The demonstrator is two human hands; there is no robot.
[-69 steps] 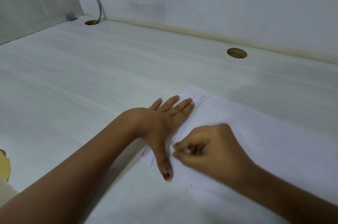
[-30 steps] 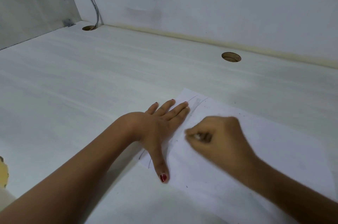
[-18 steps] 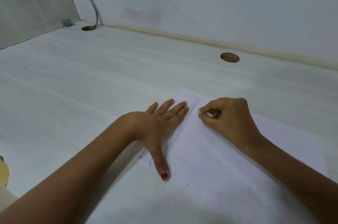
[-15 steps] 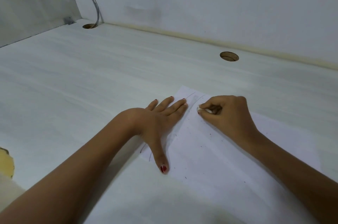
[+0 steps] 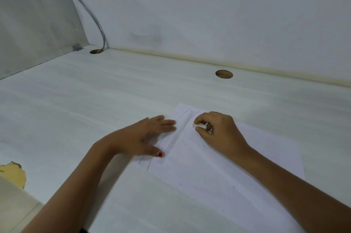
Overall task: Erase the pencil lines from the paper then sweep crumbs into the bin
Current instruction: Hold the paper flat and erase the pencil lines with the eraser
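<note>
A white sheet of paper [image 5: 218,172] lies on the pale desk, with faint pencil lines [image 5: 163,143] running along its left side and dark eraser crumbs [image 5: 204,145] scattered over it. My left hand [image 5: 152,135] lies flat on the paper's left edge, fingers straight, pressing it down. My right hand [image 5: 218,130] pinches a small white eraser [image 5: 199,126] between thumb and fingers, its tip against the paper near the far left corner, just right of the lines. No bin is in view.
The white desk [image 5: 95,99] has two round cable holes, one at the back middle [image 5: 224,74] and one in the back left corner [image 5: 96,51] with a grey cable [image 5: 91,10] running up the wall. A yellow patch [image 5: 13,173] sits at the desk's left front edge.
My right hand has carried the eraser from the near part of the paper up toward its far left corner. My left hand's thumb has drawn in closer to the fingers.
</note>
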